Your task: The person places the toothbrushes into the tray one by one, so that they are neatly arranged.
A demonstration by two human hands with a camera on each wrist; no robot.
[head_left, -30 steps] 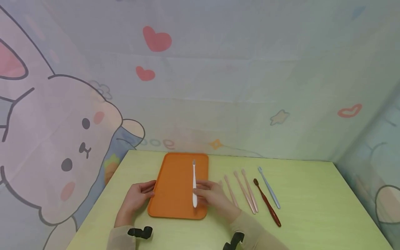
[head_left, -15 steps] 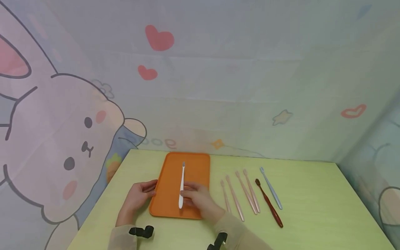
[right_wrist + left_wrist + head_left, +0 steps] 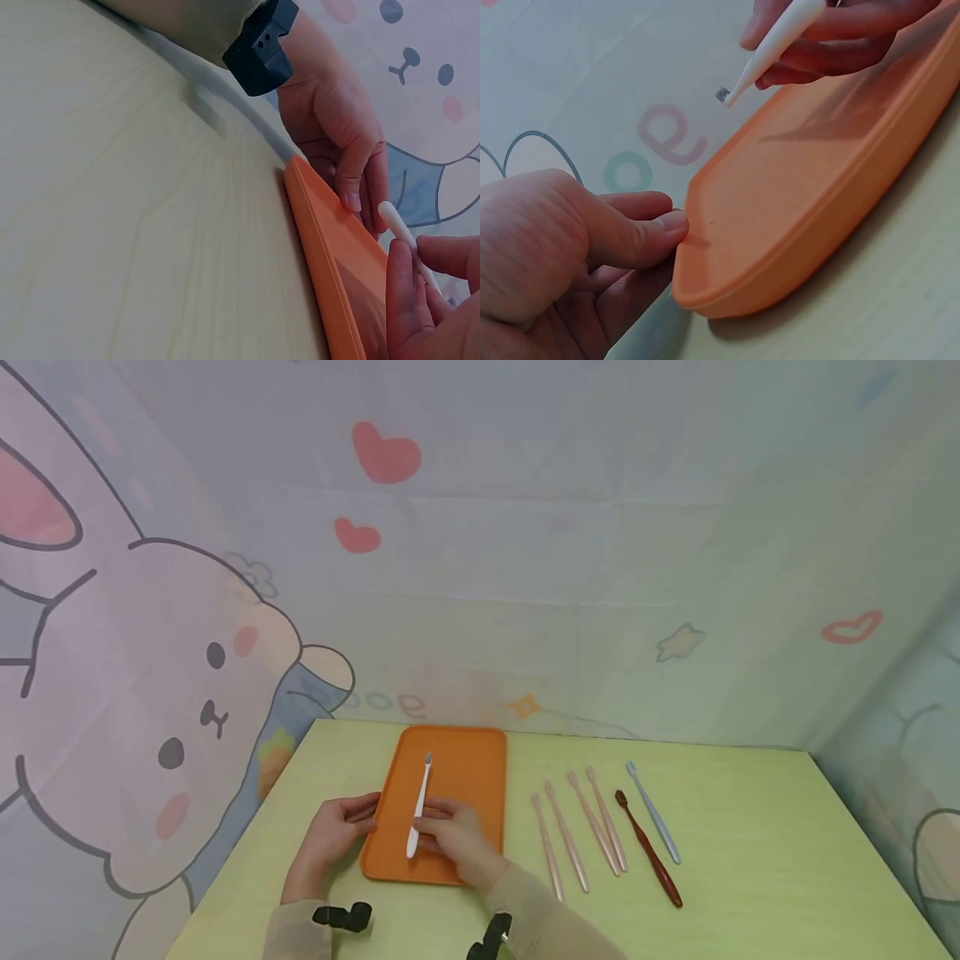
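My right hand (image 3: 459,841) pinches a white toothbrush (image 3: 419,810) by its handle between thumb and fingers, above the orange tray (image 3: 468,760). In the left wrist view the toothbrush (image 3: 776,41) has its grey bristles apart from the tray floor, and a shadow falls there. At the tray's left edge, my left hand (image 3: 332,833) holds the rim, with the thumb (image 3: 671,223) on top of it; its lower fingers are partly hidden. The right wrist view shows both the left hand (image 3: 341,124) at the rim and the right hand (image 3: 442,300) on the toothbrush.
Right of the tray several pink toothbrushes (image 3: 567,837) lie side by side on the yellow-green table (image 3: 757,843). Beyond them lie a brown toothbrush (image 3: 649,850) and a blue toothbrush (image 3: 654,813). A printed cloth backdrop (image 3: 570,568) stands behind the table.
My right hand has carried the white toothbrush leftward over the tray, and the toothbrush has tilted slightly. The left hand has stayed at the tray's left rim.
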